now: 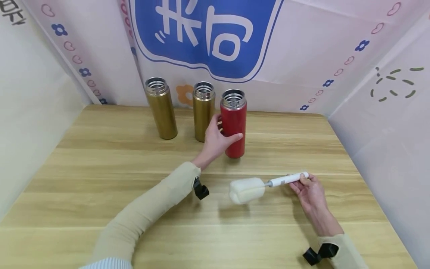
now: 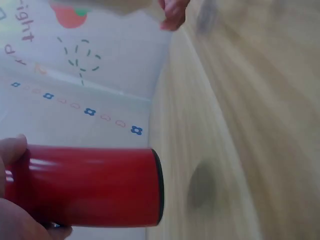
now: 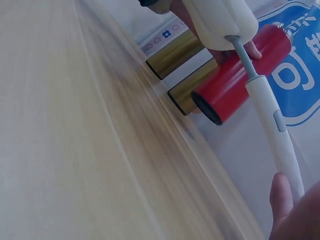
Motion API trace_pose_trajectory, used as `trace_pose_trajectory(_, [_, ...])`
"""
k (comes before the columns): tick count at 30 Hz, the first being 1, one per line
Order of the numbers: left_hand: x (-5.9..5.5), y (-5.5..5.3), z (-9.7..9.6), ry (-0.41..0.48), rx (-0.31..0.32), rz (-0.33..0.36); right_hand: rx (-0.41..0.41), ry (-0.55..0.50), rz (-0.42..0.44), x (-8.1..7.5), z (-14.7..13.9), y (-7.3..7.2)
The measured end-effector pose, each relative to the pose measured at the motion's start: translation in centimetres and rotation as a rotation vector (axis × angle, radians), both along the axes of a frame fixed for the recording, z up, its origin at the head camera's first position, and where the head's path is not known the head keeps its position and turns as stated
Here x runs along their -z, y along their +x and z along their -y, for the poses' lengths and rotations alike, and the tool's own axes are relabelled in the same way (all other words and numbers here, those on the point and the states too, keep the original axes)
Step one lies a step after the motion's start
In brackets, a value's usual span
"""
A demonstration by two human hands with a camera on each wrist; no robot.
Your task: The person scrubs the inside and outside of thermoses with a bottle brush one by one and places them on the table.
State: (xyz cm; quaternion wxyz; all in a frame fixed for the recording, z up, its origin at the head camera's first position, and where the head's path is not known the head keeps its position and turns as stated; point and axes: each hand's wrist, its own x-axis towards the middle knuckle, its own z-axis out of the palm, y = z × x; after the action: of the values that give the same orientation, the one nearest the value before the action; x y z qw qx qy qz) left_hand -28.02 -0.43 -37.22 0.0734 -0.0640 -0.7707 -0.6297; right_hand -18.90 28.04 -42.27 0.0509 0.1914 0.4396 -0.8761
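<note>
My left hand [image 1: 217, 140] grips a red thermos bottle [image 1: 234, 129] round its body, thumb across the front. In the left wrist view the red bottle's [image 2: 95, 185] dark base hangs a little above the table, its shadow apart from it. The bottle is upright and its mouth is uncapped. At the right, my right hand [image 1: 312, 194] holds a bottle brush [image 1: 285, 180] by the end of its white handle. The brush's white sponge head [image 1: 247, 190] points left, in the air above the table. In the right wrist view the grey neck [image 3: 245, 60] joins sponge and handle.
Two gold thermos bottles, one [image 1: 162, 110] at the left and one [image 1: 203, 112] just behind my left hand, stand uncapped at the back of the wooden table [image 1: 100, 168]. A printed cloth [image 1: 285, 67] hangs behind, with pale walls on both sides.
</note>
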Motion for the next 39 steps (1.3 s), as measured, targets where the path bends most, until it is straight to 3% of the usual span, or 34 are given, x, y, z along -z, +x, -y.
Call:
trace_pose_trajectory(4, [0.3, -1.9, -1.5, -0.057, -0.023, -0.044, -0.005, 0.010, 0.001, 0.2, -0.3, 0.2])
trace_pose_trajectory(9, [0.9, -4.0, -2.9, -0.129, -0.040, -0.029, -0.012, 0.061, 0.031, 0.7, -0.5, 0.5])
trace_pose_trajectory(20, [2.2, -6.8, -4.0, -0.170, -0.072, 0.020, -0.009, 0.107, 0.055, 1.7, -0.8, 0.7])
trace_pose_trajectory(24, [2.1, -7.6, -4.5, -0.183, -0.062, 0.019, 0.001, 0.094, 0.050, 1.7, -1.1, 0.4])
trace_pose_trajectory(31, [1.6, -7.5, -4.6, -0.282, -0.025, -0.020, -0.002, 0.145, 0.068, 1.7, -1.0, 0.1])
trace_pose_trajectory(35, [0.8, -7.6, -4.5, -0.312, -0.012, 0.011, -0.003, 0.140, 0.061, 1.3, -1.1, -0.6])
trace_pose_trajectory(39, [0.9, -7.8, -4.6, -0.331, 0.004, 0.045, -0.020, 0.129, 0.042, 0.9, -1.8, -0.9])
